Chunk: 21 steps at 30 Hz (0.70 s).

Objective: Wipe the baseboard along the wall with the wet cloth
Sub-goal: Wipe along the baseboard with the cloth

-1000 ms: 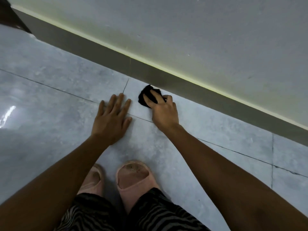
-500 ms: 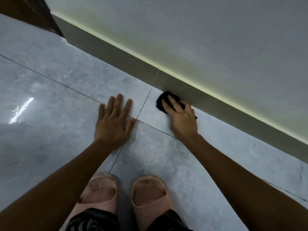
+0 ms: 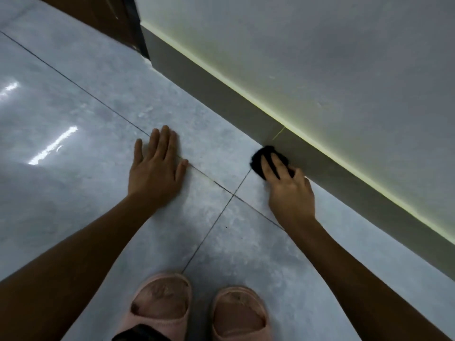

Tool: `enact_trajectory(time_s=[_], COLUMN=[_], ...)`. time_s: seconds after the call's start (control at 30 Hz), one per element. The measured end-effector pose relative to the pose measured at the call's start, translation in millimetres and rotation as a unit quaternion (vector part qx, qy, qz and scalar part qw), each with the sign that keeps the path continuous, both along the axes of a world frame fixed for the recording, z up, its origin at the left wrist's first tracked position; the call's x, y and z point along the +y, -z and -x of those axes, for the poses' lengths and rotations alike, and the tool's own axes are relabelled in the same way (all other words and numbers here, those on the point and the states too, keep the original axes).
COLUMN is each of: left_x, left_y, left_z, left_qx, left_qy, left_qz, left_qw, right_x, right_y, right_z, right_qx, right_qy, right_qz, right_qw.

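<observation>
A: What is different from a moment ago?
B: The right hand [image 3: 291, 190] has slid the crumpled black wet cloth [image 3: 267, 158] along the grey baseboard [image 3: 221, 93], just past its seam. A dark brown door frame [image 3: 115, 20] now shows.
A: And the fingers?
B: They press together on the cloth where floor meets baseboard. The left hand [image 3: 157, 171] lies flat, fingers spread, on the shiny grey floor tiles [image 3: 103, 134]. Pink slippers [image 3: 160, 306] stand near.
</observation>
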<state>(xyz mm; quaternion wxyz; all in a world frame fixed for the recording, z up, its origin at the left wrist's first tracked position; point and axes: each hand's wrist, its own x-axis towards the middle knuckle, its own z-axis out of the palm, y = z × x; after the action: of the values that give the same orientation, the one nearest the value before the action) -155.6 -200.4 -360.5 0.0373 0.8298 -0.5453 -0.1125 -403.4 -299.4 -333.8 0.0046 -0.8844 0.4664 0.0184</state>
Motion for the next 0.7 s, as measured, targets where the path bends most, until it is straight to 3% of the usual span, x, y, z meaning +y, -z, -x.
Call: enact_trajectory(time_s=[0.1,0.17,0.27,0.43,0.7], left_x=[-1.5,-2.8,-2.7,-1.8,5.6], left_y=[-0.7,-0.4,-0.5,-0.5,-0.4], left_z=[2.4,6.5,6.5,3.0,-11.0], left_qx=[0.008,0.009,0.005,0.007,0.026], left_qy=[-0.011,-0.024,-0.024,-0.012,0.030], left_qz=[0.000,0.002,0.002,-0.014,0.004], left_qw=[1.000,1.000,1.000,1.000,0.999], right_x=[-4.7,-10.3,-25.1,-36.5,-49.9], right_y=[-2.8,-5.7,-11.6,-15.6,-18.5], right_z=[-20.7,-48.1,-99.9,-180.1,-237.9], right_qx=[0.006,0.008,0.043,0.099,0.129], right_qy=[0.010,-0.030,-0.090,-0.123,-0.145], right_qz=[-0.029,-0.007,-0.046,-0.043,-0.045], right_qw=[1.000,0.999,0.994,0.987,0.980])
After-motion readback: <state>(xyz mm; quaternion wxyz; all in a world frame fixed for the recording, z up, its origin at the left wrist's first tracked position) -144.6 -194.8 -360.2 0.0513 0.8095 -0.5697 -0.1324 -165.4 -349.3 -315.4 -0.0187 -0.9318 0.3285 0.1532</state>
